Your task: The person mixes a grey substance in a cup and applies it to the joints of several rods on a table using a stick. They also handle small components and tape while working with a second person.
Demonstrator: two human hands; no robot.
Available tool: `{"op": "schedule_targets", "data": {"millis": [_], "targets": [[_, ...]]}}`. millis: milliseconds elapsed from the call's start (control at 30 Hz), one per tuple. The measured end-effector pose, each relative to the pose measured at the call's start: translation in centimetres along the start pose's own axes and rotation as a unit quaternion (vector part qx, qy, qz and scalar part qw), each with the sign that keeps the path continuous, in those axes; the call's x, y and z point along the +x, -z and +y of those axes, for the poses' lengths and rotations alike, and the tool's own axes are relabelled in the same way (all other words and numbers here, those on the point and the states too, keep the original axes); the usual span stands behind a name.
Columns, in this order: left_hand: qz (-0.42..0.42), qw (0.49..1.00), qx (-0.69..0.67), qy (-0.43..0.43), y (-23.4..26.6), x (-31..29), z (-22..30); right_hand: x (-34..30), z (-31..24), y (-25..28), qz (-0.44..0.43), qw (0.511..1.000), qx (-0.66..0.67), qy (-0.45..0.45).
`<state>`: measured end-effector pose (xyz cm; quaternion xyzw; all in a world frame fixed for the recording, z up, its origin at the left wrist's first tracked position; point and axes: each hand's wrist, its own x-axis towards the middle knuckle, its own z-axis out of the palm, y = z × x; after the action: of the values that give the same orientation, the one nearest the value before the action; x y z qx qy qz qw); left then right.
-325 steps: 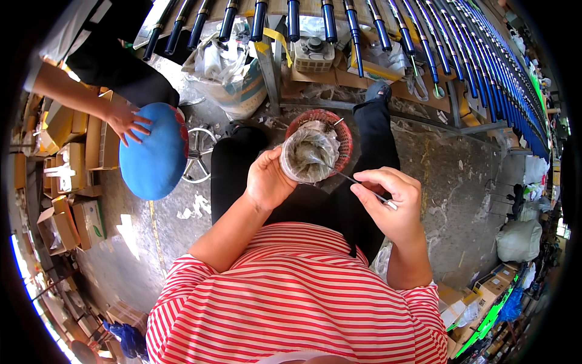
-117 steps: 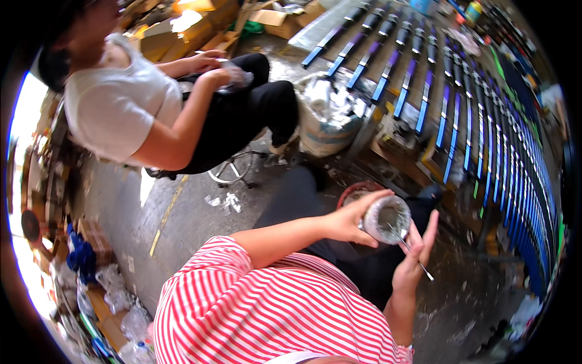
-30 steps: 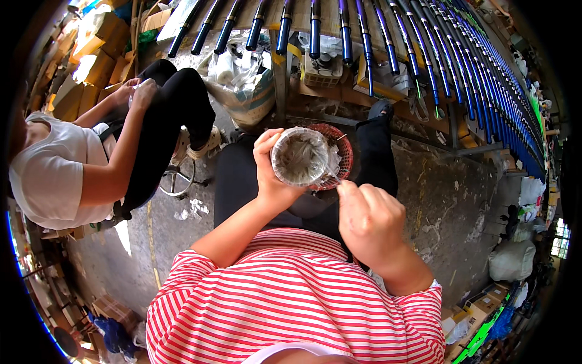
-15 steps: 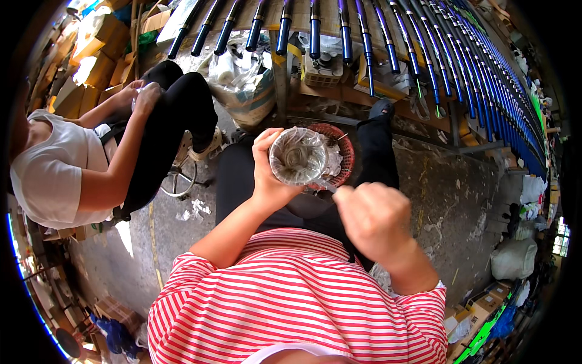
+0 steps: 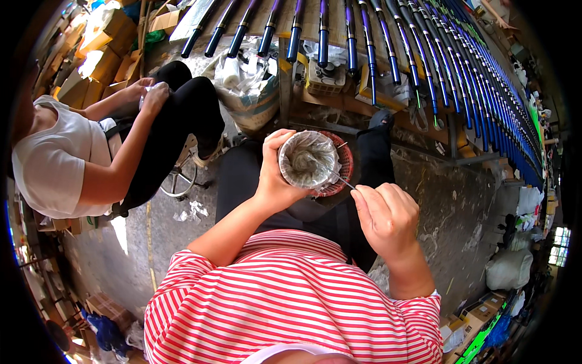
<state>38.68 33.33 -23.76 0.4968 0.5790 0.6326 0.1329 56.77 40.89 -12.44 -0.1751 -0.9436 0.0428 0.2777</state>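
My left hand [image 5: 274,176] is wrapped round the side of a cup-like container [image 5: 287,147] lined with crinkled clear plastic. Its mouth faces up, and the inside looks greyish and wet. In a pinch, my right hand [image 5: 389,217] grips a thin stick [image 5: 344,181] whose far end reaches the container's near right rim; what its tip touches is hard to make out. Partly covered by the container, a red plastic basket [image 5: 347,167] stands just behind it, over my lap.
Several dark blue rods [image 5: 323,42] lie in a row on a wooden table [image 5: 306,24] ahead. Under its edge are a plastic-lined bucket [image 5: 251,103] and a crate [image 5: 324,79]. At left sits a person in a white shirt [image 5: 51,158]. Cardboard boxes [image 5: 482,312] stand at lower right.
My right hand has turned and shifted slightly right and down, so the stick shows more plainly. The container appears a little further right, covering more of the basket.
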Motion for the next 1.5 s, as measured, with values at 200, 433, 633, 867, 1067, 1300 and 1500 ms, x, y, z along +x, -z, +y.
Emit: {"op": "schedule_targets", "data": {"millis": [200,433,633,867,1067,1300,1500], "targets": [[-0.007,1.000,-0.005,0.001,0.1,0.4,1.3,-0.4,-0.4,-0.3,0.042,0.997,0.056,-0.011],[-0.023,1.000,-0.013,-0.006,0.2,0.2,2.6,-1.1,-1.0,0.6,0.028,0.992,0.082,-0.086],[-0.037,0.999,-0.024,0.002,0.6,0.7,4.7,-1.8,-1.2,1.7,0.018,0.987,0.087,-0.132],[-0.035,0.999,0.005,-0.020,1.0,1.8,6.3,-0.6,-1.3,2.9,0.076,0.981,0.127,-0.127],[-0.049,0.997,0.041,-0.040,0.1,4.1,7.0,-0.1,1.2,2.7,0.109,0.975,0.145,-0.128],[-0.141,0.990,0.016,-0.012,-2.8,9.0,8.1,-0.3,6.1,3.0,0.157,0.971,0.122,-0.134],[-0.178,0.982,-0.058,0.003,-6.2,17.3,8.6,0.8,10.2,2.6,0.266,0.912,0.235,-0.206]]}}
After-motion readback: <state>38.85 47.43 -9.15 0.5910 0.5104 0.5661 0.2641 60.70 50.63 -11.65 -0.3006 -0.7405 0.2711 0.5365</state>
